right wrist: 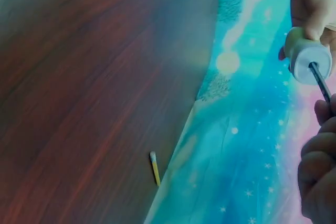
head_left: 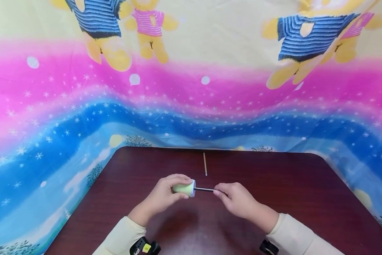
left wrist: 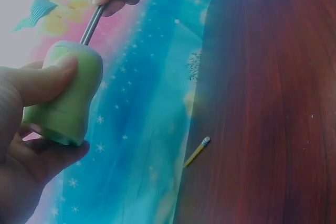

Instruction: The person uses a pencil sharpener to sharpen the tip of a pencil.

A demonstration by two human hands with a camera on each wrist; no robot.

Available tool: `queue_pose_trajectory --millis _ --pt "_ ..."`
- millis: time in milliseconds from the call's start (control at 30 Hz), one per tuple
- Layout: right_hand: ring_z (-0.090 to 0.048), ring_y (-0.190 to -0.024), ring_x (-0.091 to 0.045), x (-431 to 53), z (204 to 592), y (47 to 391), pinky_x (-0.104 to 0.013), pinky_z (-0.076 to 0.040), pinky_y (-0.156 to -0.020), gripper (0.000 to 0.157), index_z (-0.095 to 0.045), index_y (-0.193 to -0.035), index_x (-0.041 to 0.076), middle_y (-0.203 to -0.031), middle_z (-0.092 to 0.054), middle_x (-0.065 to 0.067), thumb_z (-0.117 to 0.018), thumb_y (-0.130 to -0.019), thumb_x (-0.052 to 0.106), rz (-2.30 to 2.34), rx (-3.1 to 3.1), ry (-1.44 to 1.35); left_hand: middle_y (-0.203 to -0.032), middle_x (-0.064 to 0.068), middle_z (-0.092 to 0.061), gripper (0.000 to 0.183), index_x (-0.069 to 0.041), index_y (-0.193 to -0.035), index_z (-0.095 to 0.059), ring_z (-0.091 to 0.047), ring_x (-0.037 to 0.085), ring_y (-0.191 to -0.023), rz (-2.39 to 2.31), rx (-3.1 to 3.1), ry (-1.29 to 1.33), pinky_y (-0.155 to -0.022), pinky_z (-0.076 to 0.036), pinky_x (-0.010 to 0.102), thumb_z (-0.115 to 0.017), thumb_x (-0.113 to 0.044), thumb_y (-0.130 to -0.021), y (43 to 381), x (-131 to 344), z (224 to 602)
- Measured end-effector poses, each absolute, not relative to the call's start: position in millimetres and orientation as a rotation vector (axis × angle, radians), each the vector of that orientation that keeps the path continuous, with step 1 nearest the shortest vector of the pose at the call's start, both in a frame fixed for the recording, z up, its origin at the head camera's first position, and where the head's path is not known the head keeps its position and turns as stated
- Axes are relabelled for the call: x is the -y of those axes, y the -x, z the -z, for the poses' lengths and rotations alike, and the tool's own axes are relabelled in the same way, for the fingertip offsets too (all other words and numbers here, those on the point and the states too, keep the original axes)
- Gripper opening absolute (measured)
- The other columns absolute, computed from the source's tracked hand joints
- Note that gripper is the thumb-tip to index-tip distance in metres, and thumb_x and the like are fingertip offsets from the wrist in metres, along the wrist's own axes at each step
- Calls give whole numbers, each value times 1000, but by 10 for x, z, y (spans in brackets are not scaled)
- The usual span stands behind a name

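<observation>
My left hand [head_left: 163, 193] grips a light green, waisted pencil sharpener [head_left: 182, 189], thumb on one side and fingers on the other. Its pale end [right wrist: 310, 65] has a round hole and faces my right hand [head_left: 239, 199]. A slim dark pencil [head_left: 204, 189] runs from that hole to the right hand, whose thumb and fingers pinch its outer end. The inner end of this pencil is hidden inside the sharpener. Both hands are held up over the table, as the left wrist view also shows with the dark pencil [left wrist: 92, 25] between them.
A yellow pencil [head_left: 205, 164] with an eraser end lies on the dark red-brown table [head_left: 274, 177], beyond the hands near the back edge. Behind the table hangs a colourful cloth [head_left: 184, 88] printed with bears and snowflakes. Black straps [head_left: 144, 247] show near the wrists.
</observation>
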State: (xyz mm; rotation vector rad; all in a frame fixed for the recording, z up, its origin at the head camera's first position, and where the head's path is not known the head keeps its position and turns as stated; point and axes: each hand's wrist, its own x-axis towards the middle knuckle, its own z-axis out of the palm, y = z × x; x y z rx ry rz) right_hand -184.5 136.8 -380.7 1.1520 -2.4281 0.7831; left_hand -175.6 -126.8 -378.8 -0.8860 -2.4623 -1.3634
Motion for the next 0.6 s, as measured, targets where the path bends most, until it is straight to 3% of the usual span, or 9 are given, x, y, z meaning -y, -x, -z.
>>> queue_pose_trajectory --millis 167,267,400,467,600 --pt "-47 -62 -2 -1367 3690 1811 -23 -43 -56 14 -69 -84 6 -66 -55 10 -59 -94 10 -1326 2661 -993 -115 9 -67 40 -6 -110 -73 -60 26 -108 1220 2345 958 -85 -53 27 -81 1 -72 1748 1247 3762" --pt "-35 -49 -4 -1386 3646 1816 -22 -29 -43 20 -64 -82 0 -56 -39 8 -54 -96 12 -1898 2751 -869 -113 9 -68 40 -6 -106 -74 -60 25 -108 1116 2270 1023 -84 -53 27 -83 2 -68 1749 1234 3747" --pt "-22 -43 -6 -1411 3628 1839 -21 -15 -42 23 -59 -87 -4 -53 -27 6 -50 -98 14 -2364 2810 -620 -113 8 -68 39 -7 -106 -74 -60 25 -108 1057 2277 1040 -84 -54 30 -84 1 -68 1736 1222 3733" --pt "-33 -49 -5 -1414 3632 1847 -22 -25 -43 24 -64 -93 1 -59 -41 7 -51 -99 20 -2032 2885 -759 -114 7 -67 40 -8 -108 -74 -60 24 -108 1087 2348 987 -86 -53 31 -83 -1 -71 1725 1226 3739" --pt "-51 -64 -5 -1414 3707 1872 -24 -43 -53 30 -69 -105 12 -79 -59 7 -52 -100 35 -776 2620 -1092 -116 6 -66 38 -9 -114 -71 -61 22 -106 1269 2488 844 -85 -52 31 -80 -8 -77 1727 1261 3764"
